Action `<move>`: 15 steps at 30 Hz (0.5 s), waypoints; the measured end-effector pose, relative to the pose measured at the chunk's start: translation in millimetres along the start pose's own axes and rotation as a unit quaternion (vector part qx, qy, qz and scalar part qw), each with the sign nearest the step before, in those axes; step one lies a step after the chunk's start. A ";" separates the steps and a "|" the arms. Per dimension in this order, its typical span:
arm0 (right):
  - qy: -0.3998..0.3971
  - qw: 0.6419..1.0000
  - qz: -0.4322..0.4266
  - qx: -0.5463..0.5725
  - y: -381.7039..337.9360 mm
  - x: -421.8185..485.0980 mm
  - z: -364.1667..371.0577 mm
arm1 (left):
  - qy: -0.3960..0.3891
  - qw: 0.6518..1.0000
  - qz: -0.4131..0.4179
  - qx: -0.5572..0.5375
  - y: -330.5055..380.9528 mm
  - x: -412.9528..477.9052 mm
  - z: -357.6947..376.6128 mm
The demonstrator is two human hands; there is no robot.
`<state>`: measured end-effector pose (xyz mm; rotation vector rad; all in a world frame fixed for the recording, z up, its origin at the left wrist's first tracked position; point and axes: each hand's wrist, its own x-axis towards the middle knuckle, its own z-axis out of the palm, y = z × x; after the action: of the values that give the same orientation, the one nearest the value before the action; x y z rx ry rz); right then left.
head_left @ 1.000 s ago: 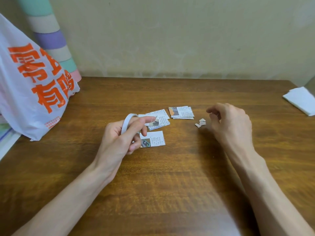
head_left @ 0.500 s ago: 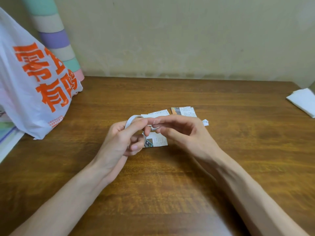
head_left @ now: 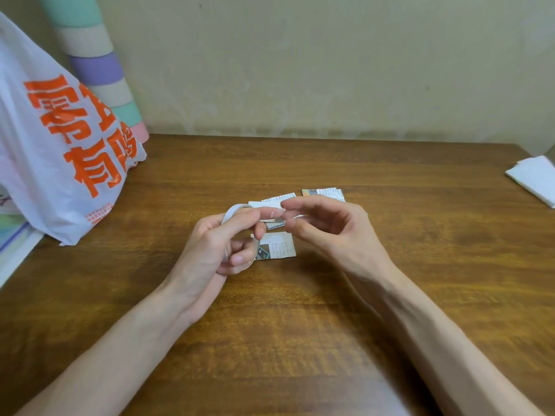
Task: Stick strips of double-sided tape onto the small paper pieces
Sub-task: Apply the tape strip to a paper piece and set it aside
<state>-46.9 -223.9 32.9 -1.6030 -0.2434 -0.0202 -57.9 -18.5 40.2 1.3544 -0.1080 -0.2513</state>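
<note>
From the head camera, a brown wooden table with a strong grain (head_left: pixel 330 325) fills the lower part of the view and runs back to a plain, pale, scuffed wall (head_left: pixel 330 61).

Over the middle of the table, the left hand (head_left: pixel 216 244) grips a thin roll of white double-sided tape (head_left: pixel 232 210), with its fingers curled through the ring and the forefinger stretched along the top. The right hand (head_left: pixel 327 226) meets that fingertip. Its thumb and forefinger are closed in a narrow pinch on the loose end of the tape (head_left: pixel 275 211), and its other fingers are loosely curled.

Small printed paper pieces lie flat on the wood beneath and behind the hands. One piece (head_left: pixel 279 247) is just beside the left fingers, and a little stack (head_left: pixel 327 193) lies farther back.

At the left, a white plastic bag with large orange characters (head_left: pixel 60 145) slumps on the table. Behind it, a tall roll striped in green, beige, purple and pink (head_left: pixel 99 70) leans in the corner. A folded white sheet (head_left: pixel 534 178) rests at the far right edge.
</note>
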 end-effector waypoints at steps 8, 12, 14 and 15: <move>-0.022 1.000 -0.001 0.006 -1.7 -1.5 1.6 | 0.005 1.000 -0.006 -0.002 1.6 -0.8 0.9; -0.005 1.000 -0.007 0.010 -0.4 -1.0 0.5 | 0.007 1.000 -0.008 -0.005 2.6 -1.6 2.0; 0.001 1.000 -0.010 0.011 -0.3 -0.7 0.6 | 0.009 1.000 -0.008 -0.002 2.5 -1.8 2.0; 0.004 1.000 -0.010 0.013 -0.2 -0.5 0.6 | 0.009 1.000 -0.008 0.000 2.4 -1.6 1.8</move>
<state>-47.5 -223.4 32.9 -1.5752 -0.2533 -0.0386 -59.6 -19.3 43.1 1.3584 -0.0823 -0.2526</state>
